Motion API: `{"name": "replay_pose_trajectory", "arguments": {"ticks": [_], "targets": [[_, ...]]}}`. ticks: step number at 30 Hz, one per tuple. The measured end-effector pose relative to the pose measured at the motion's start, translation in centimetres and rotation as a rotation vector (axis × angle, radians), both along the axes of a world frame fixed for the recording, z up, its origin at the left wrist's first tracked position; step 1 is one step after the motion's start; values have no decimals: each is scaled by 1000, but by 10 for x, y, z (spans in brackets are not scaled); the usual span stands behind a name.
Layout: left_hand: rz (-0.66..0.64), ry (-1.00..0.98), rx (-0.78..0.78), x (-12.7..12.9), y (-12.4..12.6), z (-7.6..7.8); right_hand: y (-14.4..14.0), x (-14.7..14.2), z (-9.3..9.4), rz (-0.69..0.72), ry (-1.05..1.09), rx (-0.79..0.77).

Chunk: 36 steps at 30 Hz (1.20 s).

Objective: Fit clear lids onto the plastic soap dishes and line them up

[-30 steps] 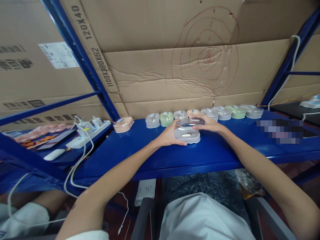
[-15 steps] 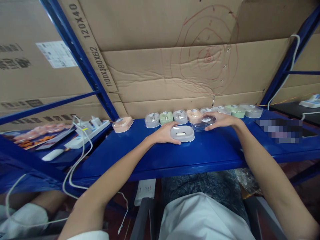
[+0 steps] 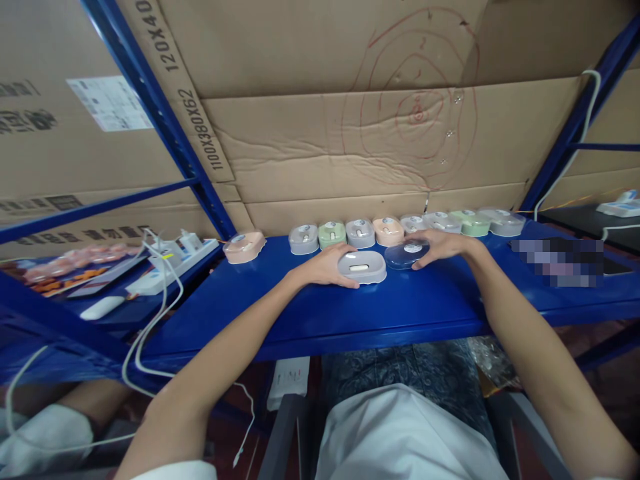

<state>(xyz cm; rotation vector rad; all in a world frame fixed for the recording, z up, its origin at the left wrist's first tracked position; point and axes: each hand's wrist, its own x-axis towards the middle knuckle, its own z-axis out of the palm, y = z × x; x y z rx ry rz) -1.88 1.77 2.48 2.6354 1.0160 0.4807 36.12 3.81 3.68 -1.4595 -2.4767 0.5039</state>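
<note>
While my left hand (image 3: 325, 265) pins the grey case (image 3: 362, 266), I'd lay the clear lid (image 3: 407, 254) flat beside it with my right hand (image 3: 440, 245), fingers spread on top.

The right hand (image 3: 443, 245) is now resting the clear lid (image 3: 407, 254) on the shelf (image 3: 310, 313). A second ago it was lifting it off the grey case (image 3: 361, 266).

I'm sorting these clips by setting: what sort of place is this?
Probably a warehouse or small packing workshop: the work surface is a blue metal rack shelf, big cardboard cartons are stacked behind it, and a row of small pastel cases lines the back, with a power strip nearby.
</note>
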Motion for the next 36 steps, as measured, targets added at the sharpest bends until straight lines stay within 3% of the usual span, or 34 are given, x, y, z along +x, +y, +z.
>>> {"name": "replay_pose_trajectory", "arguments": {"ticks": [16, 21, 25, 28, 32, 36], "targets": [[-3, -50, -20, 0, -1, 0, 0, -2, 0, -11, -28, -6], [-17, 11, -44, -5, 2, 2, -9, -4, 5, 1, -9, 77], [-58, 39, -54, -12, 7, 5, -22, -31, 5, 28, 146, 235], [-79, 32, -58, -15, 9, 6, -31, -66, -4, 163, 259, 346], [-93, -4, -56, -15, 10, 2, -37, -104, -24, 340, 231, 356], [-110, -24, -50, -14, 11, 0, -38, -115, -37, 374, 173, 352]]}}
